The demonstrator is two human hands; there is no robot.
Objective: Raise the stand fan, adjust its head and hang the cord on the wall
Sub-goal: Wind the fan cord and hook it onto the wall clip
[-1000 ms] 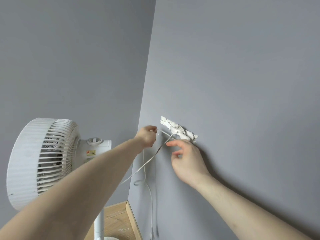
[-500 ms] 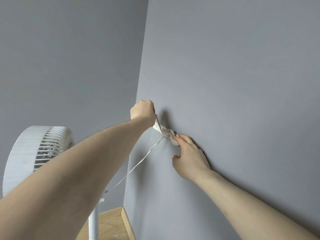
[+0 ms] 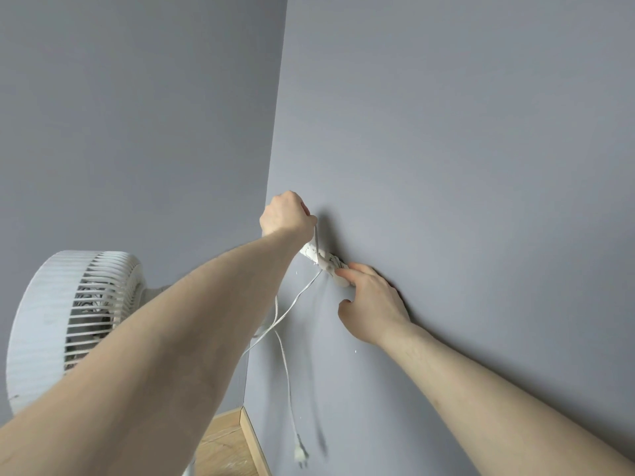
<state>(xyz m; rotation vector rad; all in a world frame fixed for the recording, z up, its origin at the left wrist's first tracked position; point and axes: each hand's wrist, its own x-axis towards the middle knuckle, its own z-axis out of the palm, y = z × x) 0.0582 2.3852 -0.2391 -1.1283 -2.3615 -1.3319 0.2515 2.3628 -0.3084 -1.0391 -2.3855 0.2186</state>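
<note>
Grey wall (image 3: 446,166): left hand (image 3: 285,214) pinches cord (image 3: 292,304) (plug dangling).

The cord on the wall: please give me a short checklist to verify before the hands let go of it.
1. Left hand grips the cord above the white wall hook strip: ok.
2. Right hand steadies the strip's end with its fingers: ok.
3. Cord seated over a hook: cannot tell, the hands hide it.
4. Plug hangs free below, clear of the floor: ok.
5. Cord slack toward the fan: ok.
</note>
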